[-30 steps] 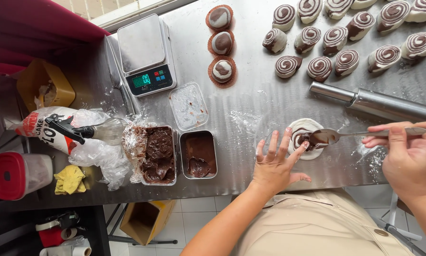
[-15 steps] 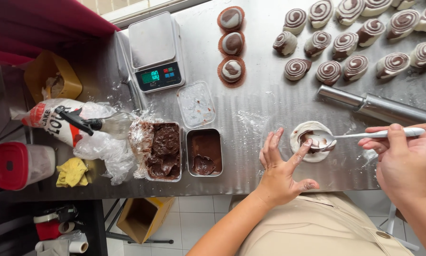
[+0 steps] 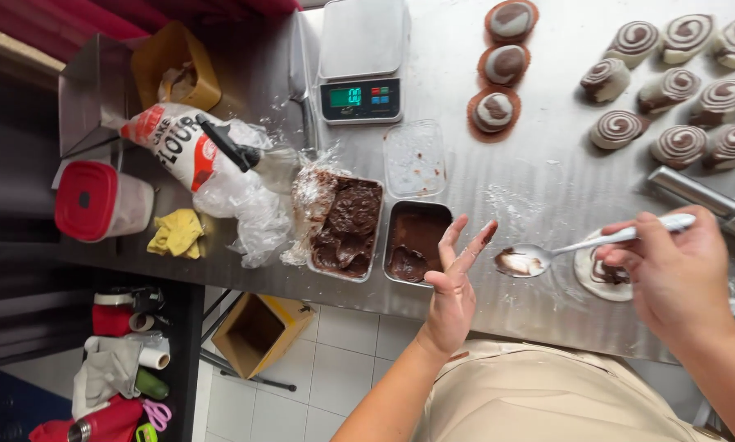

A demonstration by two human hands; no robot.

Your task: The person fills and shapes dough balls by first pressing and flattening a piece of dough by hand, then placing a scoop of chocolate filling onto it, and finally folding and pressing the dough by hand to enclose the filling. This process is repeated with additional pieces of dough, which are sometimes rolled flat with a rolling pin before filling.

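Observation:
My right hand (image 3: 680, 274) grips a white spoon (image 3: 576, 250) whose bowl, smeared with chocolate, hovers over the steel table (image 3: 539, 188) just right of my left hand. My left hand (image 3: 453, 282) is raised with fingers spread, chocolate on a fingertip, holding nothing, beside a small metal tin of chocolate filling (image 3: 414, 242). A flattened swirled dough disc (image 3: 598, 277) lies partly under my right hand. A larger tin of dark chocolate paste (image 3: 344, 227) sits left of the small tin.
Several swirled dough pieces (image 3: 677, 143) lie at the far right, three filled brown ones (image 3: 495, 110) near a digital scale (image 3: 362, 61). A metal rolling pin (image 3: 699, 192), clear lid (image 3: 414, 160), flour bag (image 3: 189, 147), red-lidded tub (image 3: 97, 199) and yellow cloth (image 3: 176, 233) are also there.
The spoon has swung left off the dough disc towards the tins. My left hand has lifted from beside the disc and shifted left, fingers spread. The camera view has shifted left.

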